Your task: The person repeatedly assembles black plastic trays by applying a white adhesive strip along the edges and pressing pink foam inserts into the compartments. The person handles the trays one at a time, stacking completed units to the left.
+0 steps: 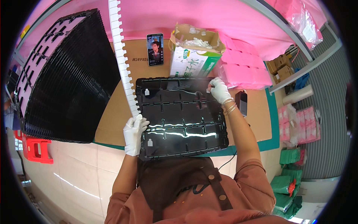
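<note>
A glossy black plastic tray [182, 128] with ribbed compartments lies across my lap. My left hand [134, 133], in a white glove, grips the tray's left edge. My right hand [219, 89], also gloved, pinches a small white part at the tray's far right corner. Two more small white parts sit in the tray, one at its far left [147, 92] and one near its front left [150, 142]. A long white notched strip [121, 52] runs from beside my left hand toward the top.
A tall fanned stack of black trays [63, 78] fills the left. Behind the tray stand an open carton of small white parts [194, 56], a phone [155, 49] and stacked pink bags [244, 67]. A red stool [34, 149] sits at the left; green bags [287, 186] lie at the right.
</note>
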Tool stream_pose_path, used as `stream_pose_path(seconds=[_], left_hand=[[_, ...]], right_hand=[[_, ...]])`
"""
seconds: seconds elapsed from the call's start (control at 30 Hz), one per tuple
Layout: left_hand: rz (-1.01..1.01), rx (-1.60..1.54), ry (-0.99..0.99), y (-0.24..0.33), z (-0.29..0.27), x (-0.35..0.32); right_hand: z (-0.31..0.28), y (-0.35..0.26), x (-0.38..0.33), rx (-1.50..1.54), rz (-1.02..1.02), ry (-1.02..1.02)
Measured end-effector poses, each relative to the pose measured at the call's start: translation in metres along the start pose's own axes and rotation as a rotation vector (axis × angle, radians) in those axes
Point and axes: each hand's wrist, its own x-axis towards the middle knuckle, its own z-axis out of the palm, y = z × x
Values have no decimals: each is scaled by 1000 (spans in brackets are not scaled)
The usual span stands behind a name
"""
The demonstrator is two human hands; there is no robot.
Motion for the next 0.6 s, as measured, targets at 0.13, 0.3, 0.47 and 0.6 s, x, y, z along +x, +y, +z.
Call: stream_pose_path(seconds=[0.13, 0.3, 0.47, 0.6], left_hand=[[-1, 5, 2, 3, 3, -1], [1, -14, -2, -2, -1, 0], [3, -19, -2, -2, -2, 0], [-18, -26, 3, 0, 0, 0]], right_hand=[[12, 12, 3, 95, 32, 25], [12, 25, -6, 254, -40, 4], [9, 25, -8, 251, 59, -27], [7, 22, -5, 187, 74, 20]])
